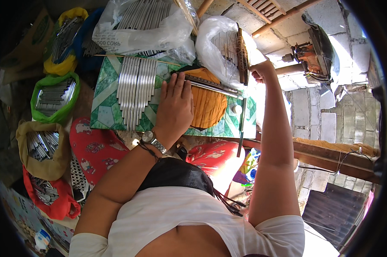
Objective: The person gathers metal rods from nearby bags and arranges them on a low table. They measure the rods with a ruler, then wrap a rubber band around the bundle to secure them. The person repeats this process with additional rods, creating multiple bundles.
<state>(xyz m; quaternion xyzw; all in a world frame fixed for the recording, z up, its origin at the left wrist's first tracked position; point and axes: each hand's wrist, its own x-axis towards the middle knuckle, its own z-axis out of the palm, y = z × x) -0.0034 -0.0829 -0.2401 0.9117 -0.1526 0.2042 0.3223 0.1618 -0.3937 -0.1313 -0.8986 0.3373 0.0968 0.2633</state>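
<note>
Fingers (182,88) of our left hand (174,107) spread flat, pinning thin metal rods (212,87) on the green-patterned counter (105,113); farther off, our right hand (262,70) is clenched around the wooden frame (243,55). Stiff, slippery rods; best held mid-length.

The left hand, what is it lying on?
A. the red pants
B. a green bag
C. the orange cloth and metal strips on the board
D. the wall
C: the left hand lies flat with fingers spread on the metal strips over the orange cloth on the green board, not on any bag, pants or wall.
</note>
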